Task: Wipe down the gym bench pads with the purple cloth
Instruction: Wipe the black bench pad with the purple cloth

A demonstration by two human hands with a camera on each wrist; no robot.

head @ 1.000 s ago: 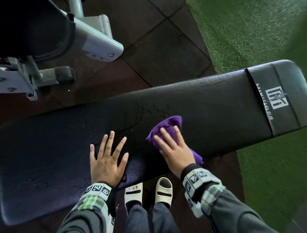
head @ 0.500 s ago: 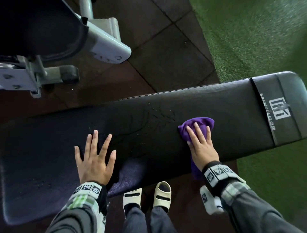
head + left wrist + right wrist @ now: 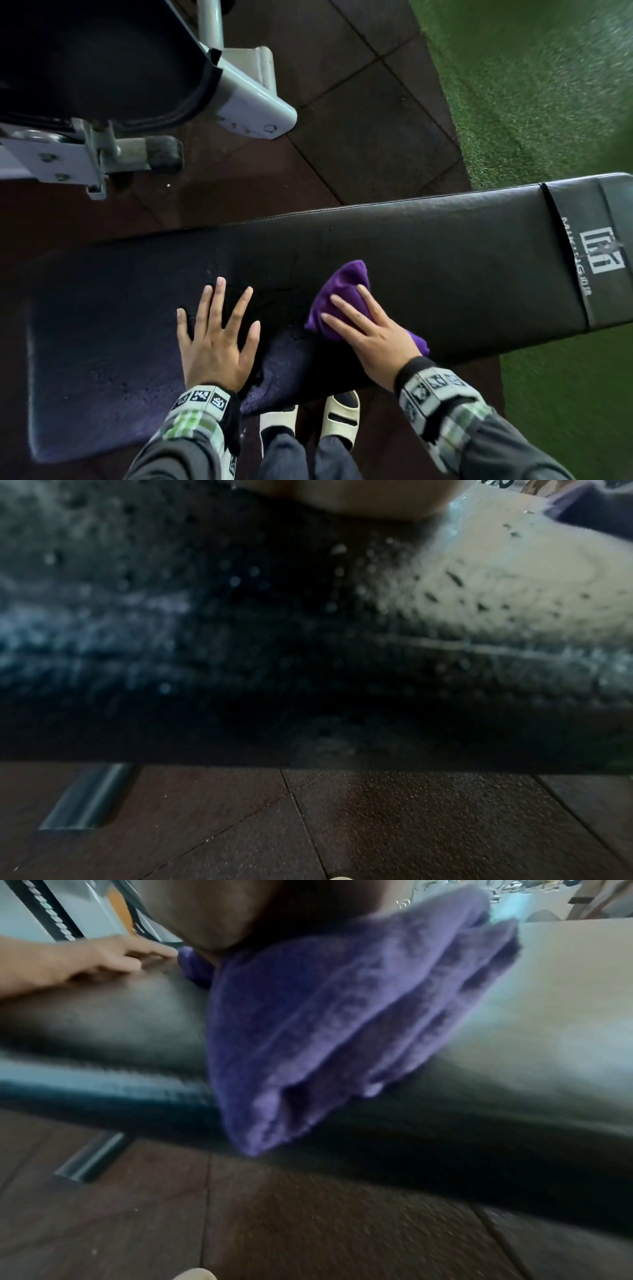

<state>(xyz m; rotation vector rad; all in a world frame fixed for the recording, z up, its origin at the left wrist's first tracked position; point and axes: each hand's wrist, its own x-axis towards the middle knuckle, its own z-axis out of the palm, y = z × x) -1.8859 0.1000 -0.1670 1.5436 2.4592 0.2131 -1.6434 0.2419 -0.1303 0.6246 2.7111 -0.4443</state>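
A long black bench pad [image 3: 445,246] runs across the head view, with a white logo near its right end. My right hand [image 3: 366,329] lies flat with straight fingers on the crumpled purple cloth [image 3: 342,287], pressing it onto the pad's middle. One end of the cloth [image 3: 325,1031] hangs over the pad's near edge. My left hand [image 3: 219,335] rests flat on the pad just left of the cloth, fingers spread, holding nothing. Fine droplets speckle the pad surface [image 3: 308,615] under that hand.
A second machine with a black pad and grey metal frame [image 3: 246,99] stands at the back left. Dark rubber floor tiles [image 3: 359,120] lie beyond the bench, green turf [image 3: 531,85] to the right. My feet in white sandals [image 3: 339,418] stand under the near edge.
My right hand has slid the cloth back to the left along the pad after sweeping right. My left hand has stayed flat on the pad, close beside the cloth now.
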